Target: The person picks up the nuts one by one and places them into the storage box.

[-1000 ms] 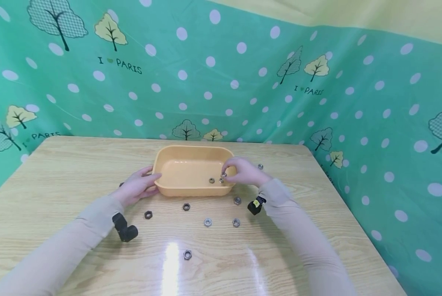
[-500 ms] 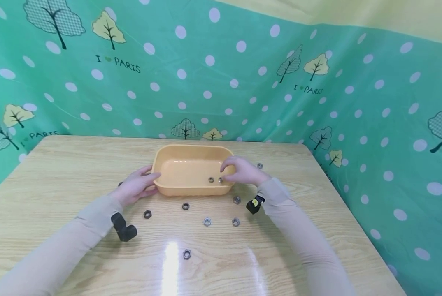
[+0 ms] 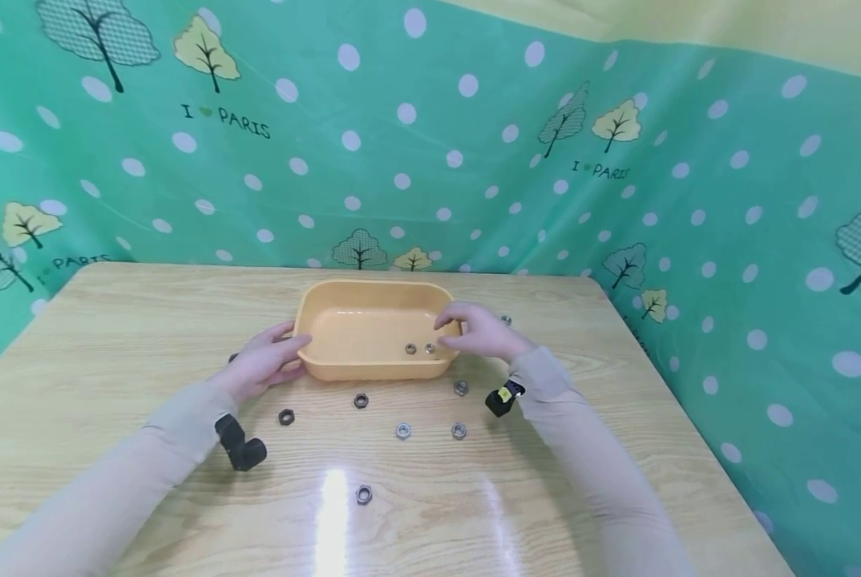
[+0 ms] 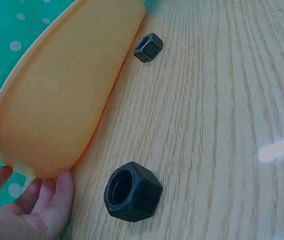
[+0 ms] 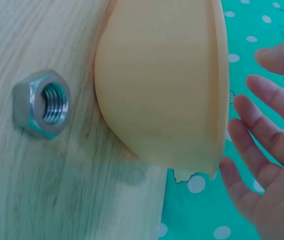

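Tray [image 3: 373,373], peach-coloured, sits upright toward the far side of the wooden table [image 3: 257,529]. Left hand [image 3: 260,362] holds its left end: thumb over the rim, other fingers bent against the outer wall, as the left wrist view shows. Right hand [image 3: 484,332] hovers at the right end, thumb and forefinger over the inside; right wrist view shows all its fingers spread. Cannot tell whether the little finger touches the rim.

Only the head view looks inside: a small nut [image 3: 411,349] and a second nut [image 3: 430,349] lie on the tray floor, near the front right corner. Wrist views give outer walls, plus closer detail: black nut [image 4: 133,192] near the left fingers, silver nut [image 5: 41,105] with thread visible in its bore.

Strip of wood between tray and far table edge; green curtain [image 3: 279,200] just behind. More room leftward than rightward. In front, scattered nuts break up the surface; nearest nut [image 3: 364,494] well apart from the tray.
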Demonstrator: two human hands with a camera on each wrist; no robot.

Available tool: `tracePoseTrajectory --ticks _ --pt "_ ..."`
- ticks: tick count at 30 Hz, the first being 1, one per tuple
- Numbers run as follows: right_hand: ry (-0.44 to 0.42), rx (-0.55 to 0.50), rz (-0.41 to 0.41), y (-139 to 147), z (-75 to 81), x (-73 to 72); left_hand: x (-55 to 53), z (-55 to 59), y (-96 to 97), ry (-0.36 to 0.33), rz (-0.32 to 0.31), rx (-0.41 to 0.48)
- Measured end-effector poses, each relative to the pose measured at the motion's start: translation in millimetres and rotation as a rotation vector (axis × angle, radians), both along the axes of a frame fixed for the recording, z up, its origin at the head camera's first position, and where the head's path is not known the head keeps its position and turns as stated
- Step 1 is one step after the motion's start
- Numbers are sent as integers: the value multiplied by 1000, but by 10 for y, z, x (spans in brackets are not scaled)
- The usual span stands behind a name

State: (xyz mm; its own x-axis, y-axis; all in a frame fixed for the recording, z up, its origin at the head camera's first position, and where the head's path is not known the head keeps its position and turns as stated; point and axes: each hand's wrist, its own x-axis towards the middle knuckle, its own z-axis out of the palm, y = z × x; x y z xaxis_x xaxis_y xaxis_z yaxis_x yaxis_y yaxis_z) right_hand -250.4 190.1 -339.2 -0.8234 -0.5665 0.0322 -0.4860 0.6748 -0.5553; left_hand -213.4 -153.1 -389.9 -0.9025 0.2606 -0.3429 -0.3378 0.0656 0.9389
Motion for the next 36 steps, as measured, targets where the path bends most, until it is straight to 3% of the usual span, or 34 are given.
tracePoseTrajectory --ticks 9,18,27,36 --pt "-14 -61 -3 141 -28 -6 7 0 15 5 -2 -6" --pt "-43 -117 -57 330 -66 -1 14 -8 18 4 4 1" --pt "-59 -159 -91 536 -193 -9 20 -2 19 0 0 3" --pt "-112 -113 -212 704 -288 -40 20 -18 17 6 2 13"
